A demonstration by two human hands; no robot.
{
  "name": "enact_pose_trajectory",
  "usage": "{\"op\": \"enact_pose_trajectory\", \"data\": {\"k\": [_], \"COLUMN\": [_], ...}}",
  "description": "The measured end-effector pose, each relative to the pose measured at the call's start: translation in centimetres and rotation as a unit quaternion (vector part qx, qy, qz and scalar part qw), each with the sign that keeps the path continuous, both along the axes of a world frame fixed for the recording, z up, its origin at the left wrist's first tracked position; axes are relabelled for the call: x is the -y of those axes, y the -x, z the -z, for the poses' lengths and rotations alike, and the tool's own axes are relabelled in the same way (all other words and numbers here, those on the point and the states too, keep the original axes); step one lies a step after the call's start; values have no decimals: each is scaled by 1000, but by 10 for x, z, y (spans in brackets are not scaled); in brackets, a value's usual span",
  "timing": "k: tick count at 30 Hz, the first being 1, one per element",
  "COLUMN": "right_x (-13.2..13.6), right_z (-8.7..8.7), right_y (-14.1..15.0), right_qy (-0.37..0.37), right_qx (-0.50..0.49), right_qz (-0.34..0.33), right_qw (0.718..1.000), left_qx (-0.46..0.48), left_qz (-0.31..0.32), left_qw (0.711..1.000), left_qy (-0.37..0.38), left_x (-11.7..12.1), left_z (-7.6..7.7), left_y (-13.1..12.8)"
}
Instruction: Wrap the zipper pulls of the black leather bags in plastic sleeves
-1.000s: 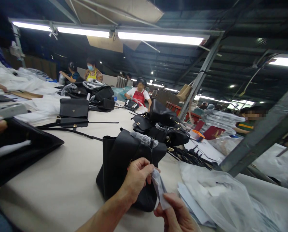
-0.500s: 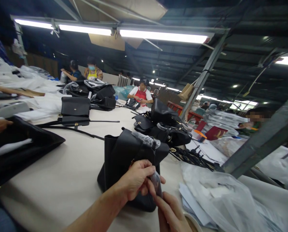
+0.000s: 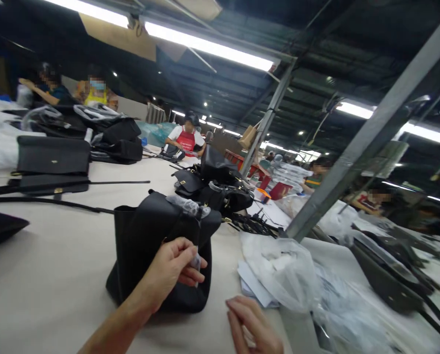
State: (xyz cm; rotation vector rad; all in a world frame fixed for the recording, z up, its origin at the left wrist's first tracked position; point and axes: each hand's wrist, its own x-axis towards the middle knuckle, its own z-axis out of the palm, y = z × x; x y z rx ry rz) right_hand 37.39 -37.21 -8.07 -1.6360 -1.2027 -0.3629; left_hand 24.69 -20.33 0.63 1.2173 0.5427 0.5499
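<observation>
A black leather bag stands upright on the table in front of me, its handle bound in clear plastic wrap. My left hand lies against the bag's front, its fingers closed on a strap covered in clear plastic. Most of that strap is hidden behind the fingers. To the right of the bag, apart from it, my right hand hovers low over the table. Its fingers are loosely bent with a gap between them, and nothing shows in them.
Crumpled clear plastic bags and white sheets lie at the right. Black bags are piled behind mine, and a flat black bag lies to the left. A slanted metal post rises at the right. Several co-workers sit beyond, one in a red apron.
My right hand has come off the wrapped strap and moved away to the right. The left hand still grips it. The view has swung to the right.
</observation>
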Motion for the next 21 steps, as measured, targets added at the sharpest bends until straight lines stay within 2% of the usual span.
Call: {"op": "enact_pose_trajectory", "data": {"k": [2, 5, 8, 10, 13, 16, 18, 21], "right_x": [30, 83, 136, 162, 179, 176, 170, 161], "right_z": [-10, -21, -34, -42, -46, -39, -32, -29], "right_y": [-26, -60, -84, -97, -115, -126, -124, -114], "right_qy": [48, 96, 121, 151, 211, 248, 238, 190], "right_qx": [-83, -174, -150, -138, -202, -320, -371, -403], "right_qz": [62, 211, 352, 390, 374, 320, 292, 275], "right_qw": [993, 957, 916, 898, 881, 857, 849, 852], "left_qx": [8, 13, 15, 19, 23, 18, 16, 15], "left_qz": [-1, -15, -33, -42, -47, -45, -46, -47], "left_qw": [1000, 1000, 999, 999, 999, 999, 999, 999], "left_qy": [-6, -15, -17, -13, -9, -9, -11, -14], "left_x": [-2, -3, -3, -3, -3, -2, -3, -3], "left_z": [2, 4, 7, 10, 12, 13, 12, 13], "left_y": [0, 2, 2, 2, 0, -2, -1, 0]}}
